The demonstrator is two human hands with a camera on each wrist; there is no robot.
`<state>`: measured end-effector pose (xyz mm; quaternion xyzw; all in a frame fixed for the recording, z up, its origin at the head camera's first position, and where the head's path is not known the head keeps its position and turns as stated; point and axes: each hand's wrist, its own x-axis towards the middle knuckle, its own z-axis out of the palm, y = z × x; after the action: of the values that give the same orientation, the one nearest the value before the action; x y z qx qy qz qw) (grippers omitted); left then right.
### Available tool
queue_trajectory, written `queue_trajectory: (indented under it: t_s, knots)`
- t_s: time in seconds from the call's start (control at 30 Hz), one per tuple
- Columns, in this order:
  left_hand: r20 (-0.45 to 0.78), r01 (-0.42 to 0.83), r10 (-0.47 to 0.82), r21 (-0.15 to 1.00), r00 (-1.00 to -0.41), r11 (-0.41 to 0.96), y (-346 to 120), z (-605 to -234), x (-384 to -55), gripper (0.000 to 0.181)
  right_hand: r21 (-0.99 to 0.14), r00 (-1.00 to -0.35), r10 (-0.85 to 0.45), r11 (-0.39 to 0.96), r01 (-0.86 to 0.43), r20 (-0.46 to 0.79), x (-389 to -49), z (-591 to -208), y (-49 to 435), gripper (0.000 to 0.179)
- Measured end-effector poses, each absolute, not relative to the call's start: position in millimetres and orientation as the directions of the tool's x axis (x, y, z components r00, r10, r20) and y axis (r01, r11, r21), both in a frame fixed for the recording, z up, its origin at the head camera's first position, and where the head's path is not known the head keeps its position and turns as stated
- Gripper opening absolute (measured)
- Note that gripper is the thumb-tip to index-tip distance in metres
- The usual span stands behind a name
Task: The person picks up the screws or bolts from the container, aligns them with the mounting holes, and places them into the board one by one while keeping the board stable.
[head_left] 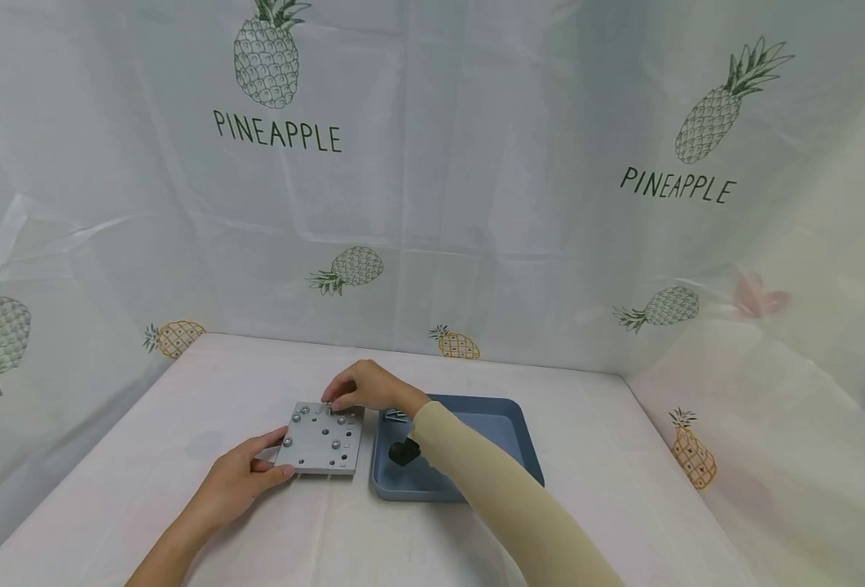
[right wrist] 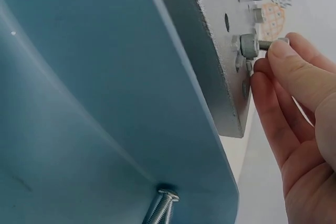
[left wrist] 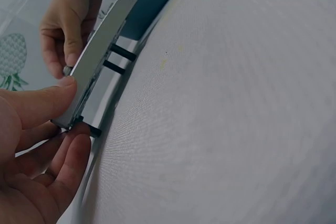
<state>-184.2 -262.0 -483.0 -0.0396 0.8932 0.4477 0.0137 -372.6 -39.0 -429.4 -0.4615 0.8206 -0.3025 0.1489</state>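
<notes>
My left hand (head_left: 237, 481) grips the left edge of a square silver metal plate (head_left: 315, 452), thumb on the near edge. Several bolt heads stand on its top among open holes, and dark shanks (left wrist: 123, 52) stick out underneath. At the plate's far right part, my right hand (head_left: 369, 387) pinches a small screw (right wrist: 264, 45) between thumb and fingers. In the right wrist view its threaded shank shows just beyond a bolt head (right wrist: 249, 45) on the plate. Whether the screw's tip is in a hole is hidden.
A blue tray (head_left: 509, 408) stands just right of the plate, under the right forearm. Loose silver screws (right wrist: 164, 205) lie inside it near its far left corner. A black piece (head_left: 404, 451) sits at the right wrist. Pineapple-print curtains (head_left: 513, 204) enclose the white-covered table.
</notes>
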Motion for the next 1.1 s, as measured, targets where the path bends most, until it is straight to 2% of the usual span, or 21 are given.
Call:
queue_trajectory:
  t_s: [0.73,1.1]
  knots:
    - [-0.077,-0.101,-0.065,0.804,-0.995,0.587,-261.0,-482.6,-184.3,0.082,-0.581,-0.529,-0.849,0.432,-0.69,-0.003,-368.2,-431.0,-41.5,0.018]
    - [-0.064,-0.088,-0.061,0.799,-0.996,0.595,-262.0,-481.0,-183.7,0.082,-0.612,-0.518,-0.855,0.393,-0.686,0.032,-361.0,-404.7,-5.4,0.026]
